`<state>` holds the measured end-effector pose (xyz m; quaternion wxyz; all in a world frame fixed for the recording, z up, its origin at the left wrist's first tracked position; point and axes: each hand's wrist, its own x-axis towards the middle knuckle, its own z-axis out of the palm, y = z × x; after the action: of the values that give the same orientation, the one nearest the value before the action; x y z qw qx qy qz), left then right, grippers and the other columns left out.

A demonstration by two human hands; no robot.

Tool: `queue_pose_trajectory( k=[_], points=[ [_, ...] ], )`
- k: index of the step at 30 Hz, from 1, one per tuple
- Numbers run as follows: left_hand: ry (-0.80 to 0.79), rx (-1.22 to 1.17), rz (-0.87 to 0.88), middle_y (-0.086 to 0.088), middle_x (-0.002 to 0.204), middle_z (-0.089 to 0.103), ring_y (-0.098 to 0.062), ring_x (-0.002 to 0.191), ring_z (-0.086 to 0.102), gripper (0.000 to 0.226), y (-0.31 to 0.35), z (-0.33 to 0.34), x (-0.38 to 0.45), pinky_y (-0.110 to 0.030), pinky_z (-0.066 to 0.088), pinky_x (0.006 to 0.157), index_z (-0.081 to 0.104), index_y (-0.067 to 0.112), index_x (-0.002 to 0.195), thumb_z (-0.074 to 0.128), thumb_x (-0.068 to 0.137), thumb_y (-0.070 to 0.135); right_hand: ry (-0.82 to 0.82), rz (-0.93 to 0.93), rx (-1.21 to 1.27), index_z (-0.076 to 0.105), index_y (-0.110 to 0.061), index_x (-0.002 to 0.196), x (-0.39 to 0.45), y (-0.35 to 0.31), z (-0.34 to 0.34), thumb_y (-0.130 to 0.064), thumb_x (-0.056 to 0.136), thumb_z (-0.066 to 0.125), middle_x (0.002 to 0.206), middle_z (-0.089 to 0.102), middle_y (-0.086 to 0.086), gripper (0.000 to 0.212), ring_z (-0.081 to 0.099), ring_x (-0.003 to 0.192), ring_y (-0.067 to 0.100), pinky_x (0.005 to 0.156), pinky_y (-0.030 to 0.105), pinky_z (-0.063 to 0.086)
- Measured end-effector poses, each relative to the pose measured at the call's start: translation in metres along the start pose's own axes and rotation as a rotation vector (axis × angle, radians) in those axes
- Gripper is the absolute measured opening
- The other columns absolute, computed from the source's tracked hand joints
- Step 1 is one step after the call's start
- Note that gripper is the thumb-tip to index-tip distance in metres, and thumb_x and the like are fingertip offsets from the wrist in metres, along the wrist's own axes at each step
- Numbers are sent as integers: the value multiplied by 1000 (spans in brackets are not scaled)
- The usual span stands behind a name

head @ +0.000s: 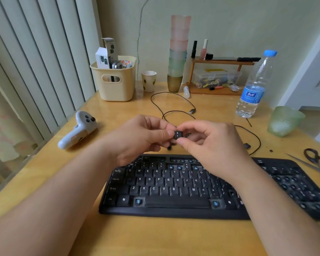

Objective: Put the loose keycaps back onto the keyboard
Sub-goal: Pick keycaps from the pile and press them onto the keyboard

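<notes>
A black keyboard (174, 185) lies on the wooden table in front of me, with several bare blue switch posts showing where keycaps are off. Above its top edge both hands meet around a small black keycap (177, 134) marked "& 7". My right hand (211, 143) pinches it between thumb and forefinger. My left hand (139, 139) holds it from the left side with thumb and fingertips. A few more dark loose keycaps (169, 147) lie on the table under my hands, mostly hidden. One loose keycap (247, 145) sits to the right by the cable.
A white controller (79, 132) lies at left, a cream basket (115, 80) behind it. The keyboard's cable (174, 102) loops behind my hands. A water bottle (253, 87), a green glass (284, 121) and scissors (316, 163) stand at right. Stacked cups (177, 52) and a wooden shelf (218, 74) are at the back.
</notes>
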<state>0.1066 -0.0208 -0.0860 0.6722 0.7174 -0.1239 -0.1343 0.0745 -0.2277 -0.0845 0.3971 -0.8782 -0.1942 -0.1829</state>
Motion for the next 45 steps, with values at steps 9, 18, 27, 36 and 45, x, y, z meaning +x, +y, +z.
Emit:
queue_pose_trajectory(
  k=[9,18,27,36,45],
  points=[
    [-40,-11,-20,-9,86,73,-10,73,65,15,2,0,-4,-18,54,66,71,-1,106,68,92,4,77,-108,-40,81,-31,98,-4,2,5,-19,78,88,83,70,-21,24,69,76,0,67,12,56],
    [10,102,11,-6,81,71,-9,68,60,7,1,0,-4,-20,51,64,73,2,98,73,92,7,-205,-146,-589,71,-35,96,22,-37,-11,-45,88,71,93,62,-14,12,58,93,15,75,38,56],
    [-7,-33,-2,-7,93,76,-8,68,60,23,2,-16,-1,-20,51,61,70,7,107,72,90,22,-449,-86,-719,72,-33,87,50,-60,-29,-46,77,73,86,66,-16,17,58,90,11,74,33,54],
    [203,906,228,18,85,67,5,85,60,6,-19,-22,7,-23,45,76,74,36,99,70,94,37,-831,211,-342,80,-26,81,50,-22,-8,-29,79,85,70,70,-14,6,57,65,2,71,27,51],
    [213,952,274,19,84,67,-5,89,63,9,-23,-22,12,-23,44,77,75,36,101,71,93,38,-888,119,-543,77,-26,80,54,-25,0,-34,80,84,66,68,-17,11,56,56,-4,60,24,46]
  ],
)
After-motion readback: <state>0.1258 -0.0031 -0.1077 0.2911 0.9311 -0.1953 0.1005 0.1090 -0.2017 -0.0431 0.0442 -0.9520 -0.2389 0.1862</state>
